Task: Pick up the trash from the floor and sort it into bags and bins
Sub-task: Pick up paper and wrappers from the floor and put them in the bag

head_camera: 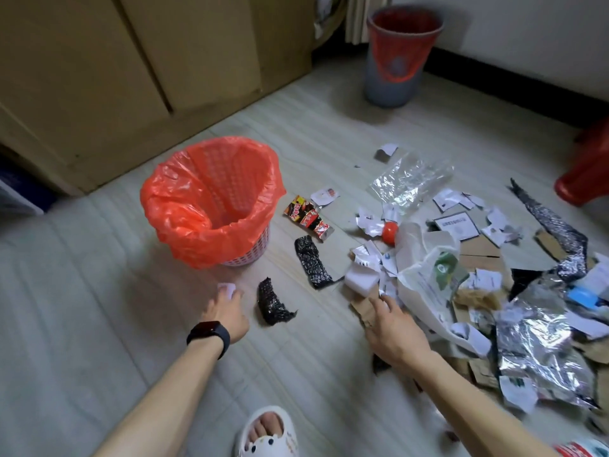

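White sandal point(267, 435) with toes showing sits at bottom edge, on pale plank floor point(99, 291). Both bare forearms reach forward from there. Left hand point(227, 313), black watch point(209, 334) on its wrist, hangs low over the floor with fingertips curled around a small pale scrap point(226, 288); scrap is pinched in the fingers, just in front of the near basket. Right hand point(392, 331) is stretched out with fingers relaxed and fairly straight, gripping nothing, fingertips at the near edge of the trash pile over a brown cardboard piece point(364, 310); whether they touch it cannot be told. Near basket point(245, 255), white lattice, is lined with a red bag point(211, 199) folded over the rim, mouth wide. Between the two hands lies a crumpled black plastic piece point(273, 303); a longer black strip point(311, 262) lies beyond it, and a red-and-black snack wrapper point(308, 217) beyond that, just right of the basket. Pile on the right holds a white foam block point(361, 278), a white plastic bag with green print point(428, 272), torn paper, silver foil point(540, 334), a clear plastic sheet point(408, 179) and a small red ball-like object point(390, 232). Grey bin point(392, 84) with its own red liner stands well apart by the far wall. Tan cabinet doors point(131, 77) run along the left; a red stool point(586, 173) shows at right edge.
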Motion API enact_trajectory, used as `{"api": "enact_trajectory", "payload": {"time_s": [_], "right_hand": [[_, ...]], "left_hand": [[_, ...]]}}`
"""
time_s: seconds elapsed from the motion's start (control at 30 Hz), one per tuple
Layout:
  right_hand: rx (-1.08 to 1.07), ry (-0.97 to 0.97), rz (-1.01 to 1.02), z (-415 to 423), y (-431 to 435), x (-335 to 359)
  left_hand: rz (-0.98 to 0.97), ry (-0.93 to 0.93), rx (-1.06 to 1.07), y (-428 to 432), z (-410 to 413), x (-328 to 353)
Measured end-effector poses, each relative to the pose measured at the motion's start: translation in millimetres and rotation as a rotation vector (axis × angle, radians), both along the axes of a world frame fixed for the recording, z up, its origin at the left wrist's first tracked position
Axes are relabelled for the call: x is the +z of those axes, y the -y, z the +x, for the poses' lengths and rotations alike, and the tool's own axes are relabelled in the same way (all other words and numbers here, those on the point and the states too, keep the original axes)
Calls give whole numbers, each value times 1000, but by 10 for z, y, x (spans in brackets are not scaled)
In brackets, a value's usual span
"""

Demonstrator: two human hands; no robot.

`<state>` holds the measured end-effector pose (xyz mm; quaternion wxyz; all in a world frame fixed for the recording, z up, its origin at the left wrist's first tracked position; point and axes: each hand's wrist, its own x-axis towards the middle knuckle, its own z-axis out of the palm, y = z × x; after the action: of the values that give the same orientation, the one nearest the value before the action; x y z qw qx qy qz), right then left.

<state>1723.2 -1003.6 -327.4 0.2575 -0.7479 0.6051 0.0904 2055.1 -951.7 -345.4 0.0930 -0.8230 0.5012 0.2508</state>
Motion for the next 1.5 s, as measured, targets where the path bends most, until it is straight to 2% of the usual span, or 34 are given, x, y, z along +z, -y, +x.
{"api": "enact_trajectory", "payload": {"time_s": [0.13, 0.27, 0.37, 0.47, 0.67, 0.83, 0.97, 1.07, 1.3, 1.37, 1.5], "right_hand": [[-27, 48, -42, 157, 477, -286], [0, -35, -29, 299, 878, -627], [52, -144, -71, 370, 909, -774], [30, -113, -138, 418, 800, -810], [-29, -29, 32, 406, 667, -577], [-197, 191, -2, 459, 411, -198], [-469, 491, 56, 560, 202, 135], [-588, 689, 114, 701, 106, 468], [-429, 939, -73, 1230, 184, 1354], [-348, 955, -167, 1463, 326, 1558], [-199, 951, -282, 1999, 725, 1695]], "left_hand": [[-3, 5, 68, 196, 350, -429], [49, -104, 128, 207, 404, -822], [-52, -50, 99, 45, 251, -809], [-101, -35, 123, -50, 45, -707], [-103, -96, 255, -172, -147, -597], [-186, -243, 386, -198, -148, -405], [-413, -326, 492, -247, -180, -88], [-613, -372, 468, -258, -208, 383], [-1110, -312, 364, 142, 40, 1456], [-1133, -240, 375, 345, 206, 1678], [-957, -140, 361, 665, 570, 1789]]}}
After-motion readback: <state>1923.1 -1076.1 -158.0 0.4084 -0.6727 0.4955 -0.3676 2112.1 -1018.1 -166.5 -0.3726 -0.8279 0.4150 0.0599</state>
